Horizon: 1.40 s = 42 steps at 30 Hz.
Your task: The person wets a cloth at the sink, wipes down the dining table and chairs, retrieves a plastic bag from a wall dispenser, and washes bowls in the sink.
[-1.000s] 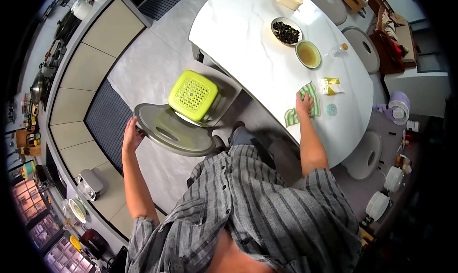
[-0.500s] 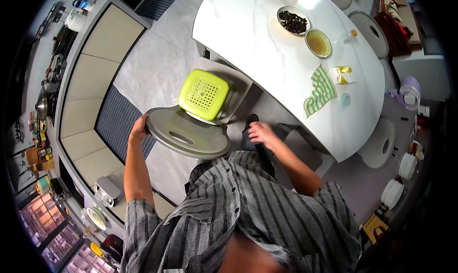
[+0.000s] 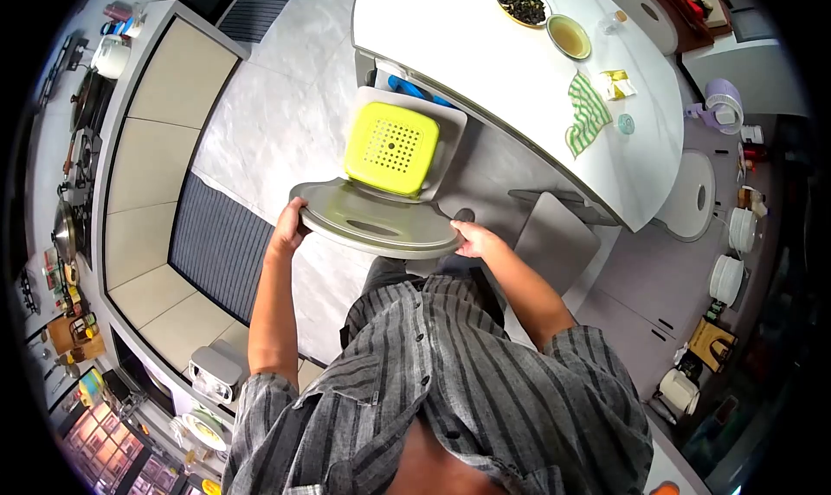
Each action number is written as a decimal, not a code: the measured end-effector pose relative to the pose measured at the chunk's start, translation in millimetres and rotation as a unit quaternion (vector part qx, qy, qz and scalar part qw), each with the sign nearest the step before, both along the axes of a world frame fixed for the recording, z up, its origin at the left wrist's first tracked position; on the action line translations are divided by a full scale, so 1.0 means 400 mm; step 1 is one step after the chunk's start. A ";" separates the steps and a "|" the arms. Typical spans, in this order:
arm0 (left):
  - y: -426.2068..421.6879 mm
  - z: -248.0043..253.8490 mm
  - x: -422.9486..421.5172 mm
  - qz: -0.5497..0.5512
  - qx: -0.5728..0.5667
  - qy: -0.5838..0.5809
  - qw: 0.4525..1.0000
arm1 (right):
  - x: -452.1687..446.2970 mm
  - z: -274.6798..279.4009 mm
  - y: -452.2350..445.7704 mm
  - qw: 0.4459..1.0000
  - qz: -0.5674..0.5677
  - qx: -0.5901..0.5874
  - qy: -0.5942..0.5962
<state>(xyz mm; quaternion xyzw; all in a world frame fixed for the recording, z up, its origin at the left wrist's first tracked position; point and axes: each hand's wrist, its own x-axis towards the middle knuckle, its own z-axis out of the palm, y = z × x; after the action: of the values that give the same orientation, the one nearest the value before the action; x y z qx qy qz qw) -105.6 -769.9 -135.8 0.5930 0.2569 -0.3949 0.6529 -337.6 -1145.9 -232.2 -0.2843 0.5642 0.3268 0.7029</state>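
A grey chair's backrest spans the space before my body, with an oval slot in it. My left hand is closed round its left end, and my right hand grips its right end. On the chair's seat, beyond the backrest, sits a lime-green stool with a perforated top. A green-and-white striped cloth lies on the white table, beside a yellow-and-white packet and a small clear round item.
A plate of dark food, a bowl of yellowish liquid and a bottle stand on the table. Another grey chair is right of my right hand. Cabinets and a dark mat lie left.
My right hand has left the striped cloth and taken hold of the backrest's right end. The chair and green stool have turned and now stand straighter before me. My left hand keeps its hold.
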 end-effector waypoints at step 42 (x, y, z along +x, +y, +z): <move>-0.224 -0.053 0.210 -0.054 -0.035 -0.005 0.998 | -0.133 0.201 -0.150 0.965 0.039 -0.206 -0.158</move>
<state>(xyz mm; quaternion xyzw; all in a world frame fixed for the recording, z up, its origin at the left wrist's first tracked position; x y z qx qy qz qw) -21.6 -859.5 -156.9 0.5847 0.2069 -0.4352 0.6526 -390.8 -1205.9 -151.8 -0.4927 0.4898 0.1822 0.6958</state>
